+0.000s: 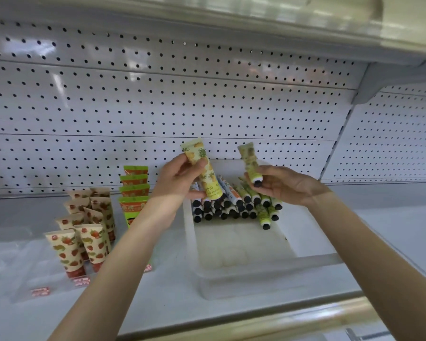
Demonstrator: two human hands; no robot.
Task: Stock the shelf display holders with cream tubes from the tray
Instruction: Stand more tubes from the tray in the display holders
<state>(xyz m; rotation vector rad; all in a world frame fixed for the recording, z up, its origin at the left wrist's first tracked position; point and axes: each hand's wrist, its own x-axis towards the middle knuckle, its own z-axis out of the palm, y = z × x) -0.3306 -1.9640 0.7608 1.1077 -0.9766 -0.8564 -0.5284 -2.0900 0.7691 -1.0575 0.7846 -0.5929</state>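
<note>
Each hand holds 1 tube above the tray (234, 279): left hand (180, 178) pinches a yellow tube (203, 168), right hand (280, 184) grips a green tube (250, 161).

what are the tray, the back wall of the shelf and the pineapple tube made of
Tray: looks like milky translucent plastic, semi-matte; its walls are hazily see-through.
Back wall: probably white-painted sheet metal, fairly glossy; regular punched holes, light reflections.
Pineapple tube: likely soft printed plastic or laminate, slight sheen; flat crimped top end.
</note>
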